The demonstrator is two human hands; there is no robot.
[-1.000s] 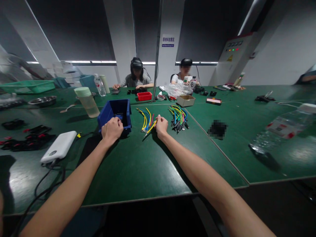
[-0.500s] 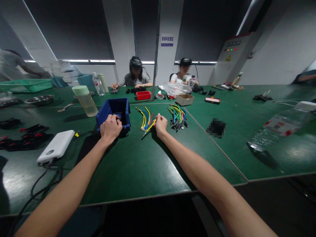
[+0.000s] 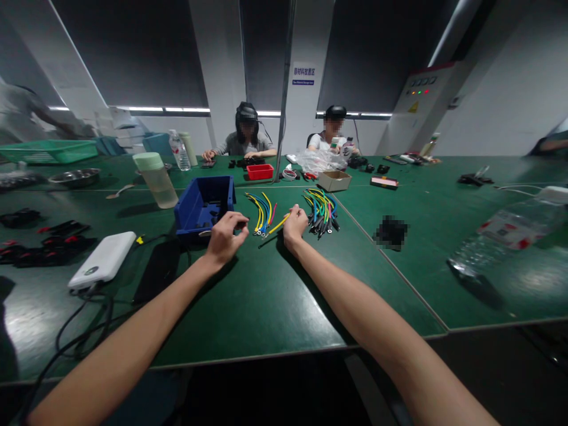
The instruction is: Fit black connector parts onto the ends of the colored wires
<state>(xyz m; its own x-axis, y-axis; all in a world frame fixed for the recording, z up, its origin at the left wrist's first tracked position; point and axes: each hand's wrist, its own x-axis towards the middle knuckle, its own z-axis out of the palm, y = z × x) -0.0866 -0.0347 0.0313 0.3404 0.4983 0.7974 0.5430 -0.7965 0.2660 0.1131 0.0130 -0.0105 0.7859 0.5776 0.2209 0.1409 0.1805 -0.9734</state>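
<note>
My right hand (image 3: 296, 226) is closed on a yellow wire (image 3: 278, 225), whose dark lower end points down and left over the table. My left hand (image 3: 226, 239) is off the front right corner of a blue bin (image 3: 185, 214), thumb and fingers in a pinch. What they hold, if anything, is too small to make out. Small black pieces (image 3: 213, 213) lie inside the bin. Between my hands and a little beyond them is a small group of yellow, blue and red wires (image 3: 261, 212) with ring terminals. To the right of my right hand lies a bundle of coloured wires (image 3: 320, 207) with black ends.
Left of the bin stand a tumbler (image 3: 155, 183) and a white power bank (image 3: 103, 258) with cables. A red tray (image 3: 260, 172) and a cardboard box (image 3: 334, 181) are farther back. A clear bottle (image 3: 503, 231) is at the right. Two people sit across the table.
My left hand has come out of the blue bin and moved right, towards the yellow wire. My right hand still holds the wire, nearly in place.
</note>
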